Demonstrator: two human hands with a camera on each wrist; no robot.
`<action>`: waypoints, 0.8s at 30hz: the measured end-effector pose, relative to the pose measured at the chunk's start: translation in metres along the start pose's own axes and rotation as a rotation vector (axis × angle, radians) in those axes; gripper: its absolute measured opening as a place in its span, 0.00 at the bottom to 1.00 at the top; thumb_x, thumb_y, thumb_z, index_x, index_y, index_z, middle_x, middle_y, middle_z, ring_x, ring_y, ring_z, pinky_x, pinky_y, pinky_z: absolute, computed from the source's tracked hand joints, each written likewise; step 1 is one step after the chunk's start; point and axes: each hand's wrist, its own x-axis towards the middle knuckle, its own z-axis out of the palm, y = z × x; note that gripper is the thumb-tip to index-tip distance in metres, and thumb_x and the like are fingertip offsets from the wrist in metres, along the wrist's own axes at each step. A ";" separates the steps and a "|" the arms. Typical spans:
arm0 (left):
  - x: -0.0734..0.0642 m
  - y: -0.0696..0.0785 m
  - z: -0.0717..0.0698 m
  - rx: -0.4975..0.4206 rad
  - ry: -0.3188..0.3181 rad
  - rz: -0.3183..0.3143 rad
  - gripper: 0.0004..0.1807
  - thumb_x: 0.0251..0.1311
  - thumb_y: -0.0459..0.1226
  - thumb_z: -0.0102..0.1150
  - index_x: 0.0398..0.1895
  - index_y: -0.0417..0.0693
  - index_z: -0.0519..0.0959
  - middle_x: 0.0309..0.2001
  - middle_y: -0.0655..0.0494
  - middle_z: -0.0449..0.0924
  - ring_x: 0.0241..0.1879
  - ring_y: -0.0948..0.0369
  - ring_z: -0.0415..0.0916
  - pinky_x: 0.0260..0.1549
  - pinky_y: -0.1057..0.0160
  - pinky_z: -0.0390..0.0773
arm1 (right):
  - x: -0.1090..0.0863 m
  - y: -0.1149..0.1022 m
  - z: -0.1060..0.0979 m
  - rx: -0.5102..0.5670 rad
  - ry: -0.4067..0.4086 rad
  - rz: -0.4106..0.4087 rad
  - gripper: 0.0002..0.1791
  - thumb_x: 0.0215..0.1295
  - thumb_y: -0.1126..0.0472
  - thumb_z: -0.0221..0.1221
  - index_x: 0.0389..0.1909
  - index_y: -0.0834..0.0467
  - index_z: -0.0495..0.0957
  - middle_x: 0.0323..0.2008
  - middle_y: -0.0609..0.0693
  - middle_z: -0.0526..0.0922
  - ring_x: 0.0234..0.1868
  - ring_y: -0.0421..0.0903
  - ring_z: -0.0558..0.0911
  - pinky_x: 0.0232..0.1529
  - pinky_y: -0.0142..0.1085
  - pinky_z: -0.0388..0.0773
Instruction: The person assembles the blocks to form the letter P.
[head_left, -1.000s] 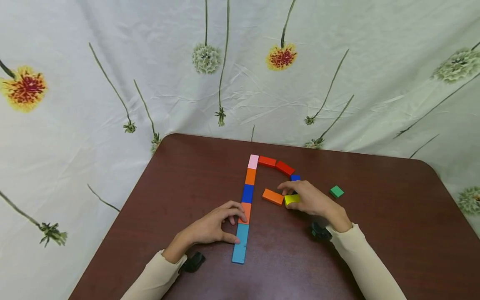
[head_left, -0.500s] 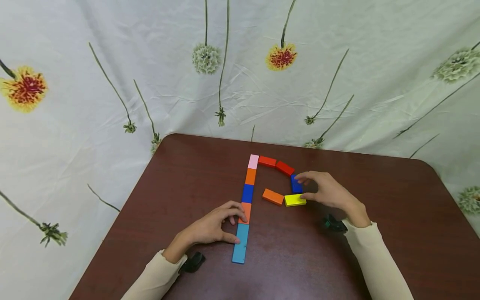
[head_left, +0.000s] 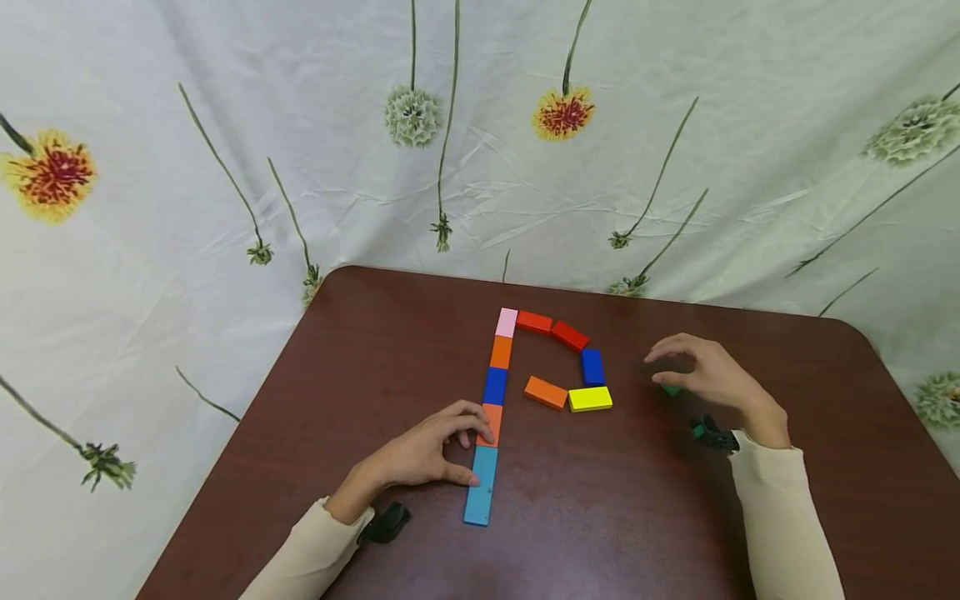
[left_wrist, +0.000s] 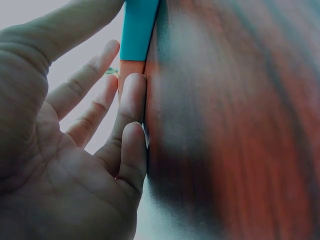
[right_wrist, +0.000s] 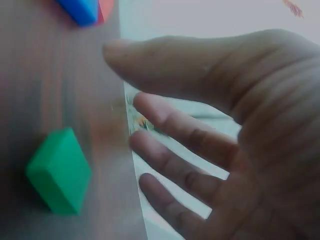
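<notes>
My left hand (head_left: 427,450) rests beside a straight column of blocks. Its fingertips touch the salmon-orange block (head_left: 491,423), and its thumb lies at the edge of the light blue block (head_left: 482,492). My right hand (head_left: 712,375) hovers with parted fingers, holding nothing, and partly covers the green block (head_left: 671,389) in the head view. In the right wrist view the whole green block (right_wrist: 61,172) shows, apart from the fingers. Left of that hand lie a yellow block (head_left: 590,399), a dark blue block (head_left: 592,367) and an orange block (head_left: 546,392).
Two red blocks (head_left: 570,335) curve away from the pink block (head_left: 507,322) atop the column. Below the pink one sit an orange block (head_left: 500,352) and a blue block (head_left: 495,387). A flowered cloth (head_left: 315,125) hangs behind the brown table (head_left: 390,333).
My right hand has let go of the yellow block and moved right to above the green block. The yellow block lies near the dark blue one. My left hand has stayed in place.
</notes>
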 end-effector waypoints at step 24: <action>0.000 0.000 -0.001 0.007 0.002 -0.013 0.23 0.52 0.43 0.76 0.52 0.56 0.79 0.59 0.62 0.67 0.47 0.59 0.71 0.48 0.65 0.73 | -0.007 0.029 0.002 0.042 -0.104 0.166 0.20 0.60 0.65 0.69 0.52 0.64 0.78 0.50 0.62 0.82 0.50 0.61 0.82 0.50 0.54 0.79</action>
